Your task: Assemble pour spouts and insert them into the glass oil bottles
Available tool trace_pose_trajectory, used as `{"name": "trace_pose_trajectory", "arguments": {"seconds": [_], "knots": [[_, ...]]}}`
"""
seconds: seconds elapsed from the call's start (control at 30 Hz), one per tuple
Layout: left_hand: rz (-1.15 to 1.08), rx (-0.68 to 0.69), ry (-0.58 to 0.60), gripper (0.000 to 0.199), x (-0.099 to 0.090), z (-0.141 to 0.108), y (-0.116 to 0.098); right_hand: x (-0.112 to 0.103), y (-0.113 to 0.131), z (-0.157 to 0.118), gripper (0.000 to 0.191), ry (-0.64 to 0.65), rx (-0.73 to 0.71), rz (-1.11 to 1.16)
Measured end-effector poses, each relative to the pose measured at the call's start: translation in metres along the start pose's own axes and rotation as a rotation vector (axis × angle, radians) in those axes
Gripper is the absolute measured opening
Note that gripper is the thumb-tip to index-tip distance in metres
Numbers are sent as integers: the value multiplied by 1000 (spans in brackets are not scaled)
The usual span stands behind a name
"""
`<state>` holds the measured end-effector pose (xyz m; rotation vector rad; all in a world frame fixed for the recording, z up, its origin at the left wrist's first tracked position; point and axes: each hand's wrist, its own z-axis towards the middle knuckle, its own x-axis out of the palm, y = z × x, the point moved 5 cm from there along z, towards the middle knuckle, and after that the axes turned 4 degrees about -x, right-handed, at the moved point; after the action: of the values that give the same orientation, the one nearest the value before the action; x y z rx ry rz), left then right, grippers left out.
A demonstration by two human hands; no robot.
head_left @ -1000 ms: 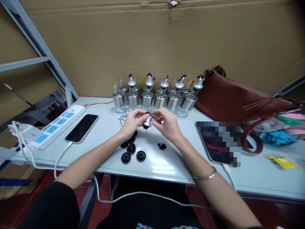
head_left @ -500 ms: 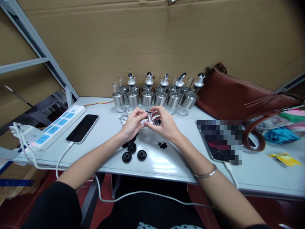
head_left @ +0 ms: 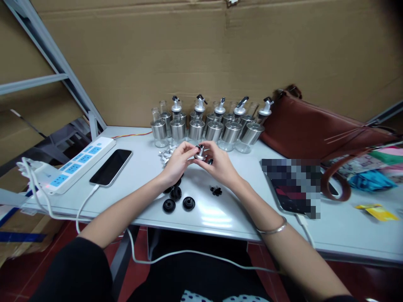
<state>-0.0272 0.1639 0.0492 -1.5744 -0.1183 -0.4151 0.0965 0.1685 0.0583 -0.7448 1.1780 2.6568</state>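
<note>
Between both hands, above the middle of the table, is a silver pourer spout [head_left: 200,154] with a black part at its top. My left hand [head_left: 180,161] closes thumb and fingers on its left side. My right hand [head_left: 218,162] grips it from the right. Black round stoppers [head_left: 189,203] lie on the table below my left wrist. Small black pieces [head_left: 216,191] rest in a cluster below my right hand. More silver spout parts [head_left: 166,155] lie just left of my left hand, partly hidden by it.
Steel-clad glass bottles [head_left: 196,130] stand in rows at the back, several with pourers fitted. A brown bag [head_left: 315,121] and a tablet [head_left: 289,188] are on the right. To the left lie a phone [head_left: 111,167] and a power strip [head_left: 83,163]; a white cable [head_left: 189,251] hangs in front.
The spout has turned more upright in my fingers, showing its flange and dark top. Both hands stay close together around it. The view has shifted slightly.
</note>
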Motion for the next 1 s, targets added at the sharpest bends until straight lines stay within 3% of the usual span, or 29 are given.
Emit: {"name": "trace_pose_trajectory", "arguments": {"seconds": [0.4, 0.73, 1.0], "knots": [[593, 296, -114, 15, -14, 4, -18, -13, 11, 0, 35, -78, -118, -217], [515, 112, 246, 23, 1, 5, -13, -13, 19, -2, 41, -14, -211, -256], [411, 53, 122, 25, -8, 9, -7, -19, 5, -1, 78, -10, -47, -285]]}}
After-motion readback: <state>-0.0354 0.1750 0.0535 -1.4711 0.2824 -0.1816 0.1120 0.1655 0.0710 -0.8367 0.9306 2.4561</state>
